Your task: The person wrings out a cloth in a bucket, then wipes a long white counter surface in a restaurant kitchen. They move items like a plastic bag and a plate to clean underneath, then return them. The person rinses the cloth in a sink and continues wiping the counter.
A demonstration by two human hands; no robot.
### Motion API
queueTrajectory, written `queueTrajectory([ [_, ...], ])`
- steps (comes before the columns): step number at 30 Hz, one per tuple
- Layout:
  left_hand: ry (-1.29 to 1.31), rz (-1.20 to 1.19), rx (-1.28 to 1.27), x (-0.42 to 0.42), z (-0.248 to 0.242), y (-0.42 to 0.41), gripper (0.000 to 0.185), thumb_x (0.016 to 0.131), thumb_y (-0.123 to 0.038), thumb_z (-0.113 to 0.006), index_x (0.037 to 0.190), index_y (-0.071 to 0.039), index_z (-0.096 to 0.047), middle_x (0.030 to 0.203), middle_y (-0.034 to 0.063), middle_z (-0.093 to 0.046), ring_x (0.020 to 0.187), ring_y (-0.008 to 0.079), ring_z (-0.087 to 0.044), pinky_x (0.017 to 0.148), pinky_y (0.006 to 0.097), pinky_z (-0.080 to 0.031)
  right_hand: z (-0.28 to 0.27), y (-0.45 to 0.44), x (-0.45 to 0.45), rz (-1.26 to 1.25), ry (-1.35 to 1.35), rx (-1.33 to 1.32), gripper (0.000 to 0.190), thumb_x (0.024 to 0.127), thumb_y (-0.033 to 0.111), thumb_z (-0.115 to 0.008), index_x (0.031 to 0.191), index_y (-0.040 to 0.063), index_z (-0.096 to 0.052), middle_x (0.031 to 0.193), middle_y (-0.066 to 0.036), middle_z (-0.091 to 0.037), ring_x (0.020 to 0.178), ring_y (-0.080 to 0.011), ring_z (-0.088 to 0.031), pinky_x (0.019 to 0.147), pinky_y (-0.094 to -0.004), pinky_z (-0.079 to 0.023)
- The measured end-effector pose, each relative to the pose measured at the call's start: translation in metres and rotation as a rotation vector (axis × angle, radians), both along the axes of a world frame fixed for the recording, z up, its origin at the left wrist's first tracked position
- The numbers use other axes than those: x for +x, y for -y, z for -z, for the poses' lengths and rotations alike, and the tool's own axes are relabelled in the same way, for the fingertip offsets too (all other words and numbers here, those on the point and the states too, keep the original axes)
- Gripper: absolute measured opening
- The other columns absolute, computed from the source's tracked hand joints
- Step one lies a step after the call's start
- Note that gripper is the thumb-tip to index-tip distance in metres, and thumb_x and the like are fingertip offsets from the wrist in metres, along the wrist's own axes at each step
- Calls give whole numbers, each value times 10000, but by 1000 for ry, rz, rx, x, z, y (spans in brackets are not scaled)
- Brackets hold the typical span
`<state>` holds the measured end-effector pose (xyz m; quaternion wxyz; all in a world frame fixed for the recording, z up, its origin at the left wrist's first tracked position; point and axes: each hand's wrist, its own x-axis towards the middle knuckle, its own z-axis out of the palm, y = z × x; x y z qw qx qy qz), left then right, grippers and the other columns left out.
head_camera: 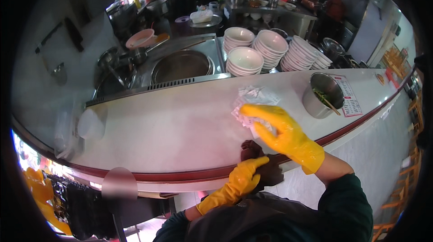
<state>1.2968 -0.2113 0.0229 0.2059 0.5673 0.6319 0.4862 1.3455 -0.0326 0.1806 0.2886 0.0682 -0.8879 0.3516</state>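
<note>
My left hand (pixel 245 176), in a yellow rubber glove, grips a dark brown cloth (pixel 270 174) at the counter's front edge. Part of the cloth lies bunched on the countertop (pixel 152 137), and the rest hangs over the red edge. My right hand (pixel 284 134) wears a matching wet-looking glove. It is over a loose pile of printed paper slips (pixel 252 98), thumb and fingers apart, with nothing visible between them. The hand hides part of the pile; whether it touches the slips is unclear.
Right of the slips stands a steel pot (pixel 316 103) with greens and a wooden-handled utensil, beside a printed sheet (pixel 350 96). Stacked white bowls (pixel 245 59) and a round cooking well (pixel 182 64) lie behind the counter. A white container (pixel 90 123) sits left. People work farther back.
</note>
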Motion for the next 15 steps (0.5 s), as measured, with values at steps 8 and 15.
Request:
queueTrajectory([
  [8,72,-472,-276,-140,37,82,434,943,-225,-568,1336,-42,-598,1296,167,-636,1136,297,-629,997,409,-511,70,-91,48,380,-58,-250,648,928,134,-727,1507,35,-454,1488,-195,-530,1389,-311,-496,1161,-389,-360],
  [15,460,-1228,433,-299,30,379,442,1078,-312,-484,1417,-34,-541,1406,139,-573,1228,262,-574,1054,401,-473,50,-70,1,330,260,-181,746,937,366,-731,1551,87,-412,1541,-200,-462,1443,-347,-420,1189,-382,-317],
])
